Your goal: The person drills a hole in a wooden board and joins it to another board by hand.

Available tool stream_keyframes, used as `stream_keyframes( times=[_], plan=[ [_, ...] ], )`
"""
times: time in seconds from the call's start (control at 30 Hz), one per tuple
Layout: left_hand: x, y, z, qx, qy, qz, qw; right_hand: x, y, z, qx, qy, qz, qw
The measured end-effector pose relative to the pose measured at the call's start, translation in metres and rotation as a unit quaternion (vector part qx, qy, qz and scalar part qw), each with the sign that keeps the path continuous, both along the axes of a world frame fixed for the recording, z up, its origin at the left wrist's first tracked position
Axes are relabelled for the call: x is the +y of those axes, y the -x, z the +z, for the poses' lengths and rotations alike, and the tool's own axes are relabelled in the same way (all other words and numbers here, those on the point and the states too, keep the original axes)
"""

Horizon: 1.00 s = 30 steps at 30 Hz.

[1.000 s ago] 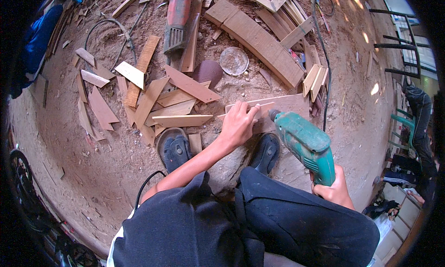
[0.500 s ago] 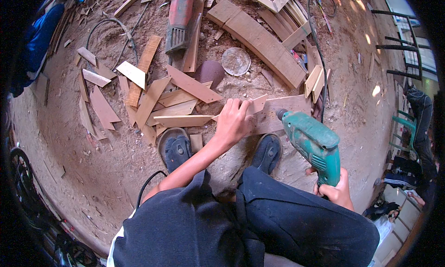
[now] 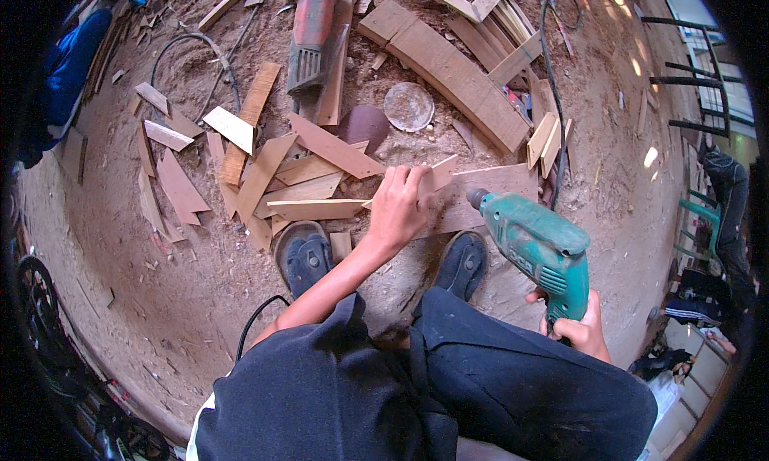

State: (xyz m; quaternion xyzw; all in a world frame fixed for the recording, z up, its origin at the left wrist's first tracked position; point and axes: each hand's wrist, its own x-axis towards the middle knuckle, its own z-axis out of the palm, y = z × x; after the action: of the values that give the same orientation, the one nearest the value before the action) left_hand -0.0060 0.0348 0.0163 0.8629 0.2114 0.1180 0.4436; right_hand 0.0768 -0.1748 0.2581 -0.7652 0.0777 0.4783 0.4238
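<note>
Since a second ago, the right end of my thin wood strip [image 3: 440, 174] has swung left and farther away. My left hand [image 3: 397, 208] pinches it beside the wide board [image 3: 509, 179]. On the near right, my right hand [image 3: 580, 328] wraps the green drill's [image 3: 538, 238] handle, chuck pointing left.

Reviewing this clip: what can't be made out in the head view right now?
Head view:
Green drill, lower handle: covered by right hand.
Chuck, bit or not: too small to tell.
Narrow wooden strip, part of it: behind left hand.
Red power tool, far end: cut off by upper edge.
</note>
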Motion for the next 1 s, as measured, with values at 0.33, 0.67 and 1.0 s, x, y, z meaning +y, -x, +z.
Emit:
stream_keyframes(
  times=[0.33, 0.67, 1.0],
  plan=[
    [-0.010, 0.001, 0.000, -0.029, 0.028, -0.028, 0.999, -0.002, 0.004, -0.001, -0.041, 0.029, 0.001, 0.999],
    [-0.011, 0.001, 0.000, -0.013, 0.024, -0.017, 0.999, 0.003, 0.004, 0.001, -0.030, 0.028, 0.003, 0.999],
    [-0.014, -0.003, 0.012, -0.088, 0.006, -0.038, 0.995, 0.001, 0.002, -0.001, -0.036, 0.022, 0.010, 0.999]
  ],
)
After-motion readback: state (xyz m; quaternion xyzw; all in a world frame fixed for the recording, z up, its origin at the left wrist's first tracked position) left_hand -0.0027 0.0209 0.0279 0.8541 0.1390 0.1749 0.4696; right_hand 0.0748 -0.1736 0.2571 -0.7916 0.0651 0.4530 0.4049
